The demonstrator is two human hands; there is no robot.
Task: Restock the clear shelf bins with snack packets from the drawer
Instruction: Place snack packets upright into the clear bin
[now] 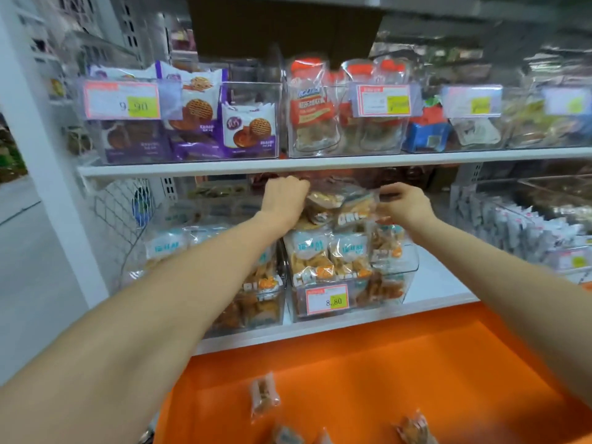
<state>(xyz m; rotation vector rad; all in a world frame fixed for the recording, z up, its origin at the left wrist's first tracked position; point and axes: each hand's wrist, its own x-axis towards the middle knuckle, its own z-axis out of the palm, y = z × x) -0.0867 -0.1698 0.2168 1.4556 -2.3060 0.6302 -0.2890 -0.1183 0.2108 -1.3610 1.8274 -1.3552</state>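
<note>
Two hands on one bundle at the lower shelf. From the left: a neighbouring bin [250,302] of similar chips; then the left hand [283,195], clenched round the left end of a small bundle of snack packets [339,203]. Bundle held just under the shelf above and directly over the clear bin [407,270] marked by the 8.80 price tag [326,301], already stacked high with the same chips. Right hand [405,203] pinching the bundle's right edge between thumb and curled fingers. Farther right, rows of white packets [512,225] in another bin. Below, the orange drawer [448,363] standing open, a few loose packets [264,395] lying on its floor. Judged to be the placing step, with more trips to the drawer to follow. Best done by lowering the bundle level with both hands, easing it toward the back of the bin, labels facing out, and letting go only once settled, to avoid slippery packets sliding over the front rim of so full a bin. Worth steering clear of the price tag when pressing the stack down.
</note>
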